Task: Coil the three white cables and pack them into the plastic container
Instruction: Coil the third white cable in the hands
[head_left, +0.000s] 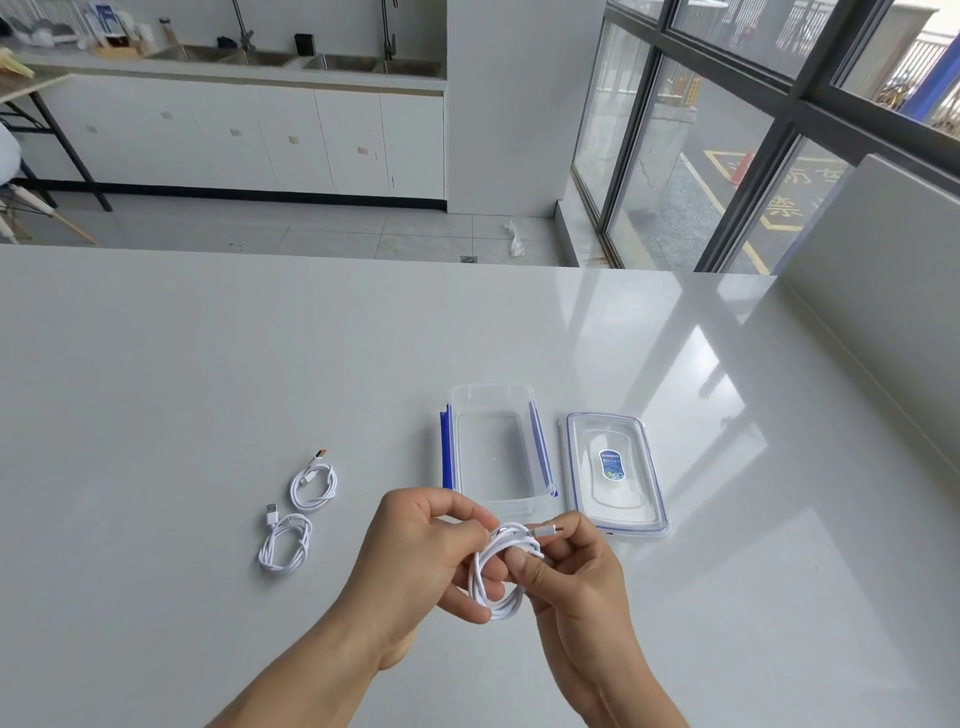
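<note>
The white desk (208, 364) runs out of view at the left, right and near edges. Mid-desk toward the right edge sits one clear container (496, 447), open and bare inside, with one lid (615, 475) just beside it; the lid's blue label is too small to read. Three white cables: two coils (313, 486) (284, 545) lie left of the container. The third (501, 571) is held above the desk's near edge, partly hidden, left hand (426, 556) and right hand (571, 577) both pinching it.
</note>
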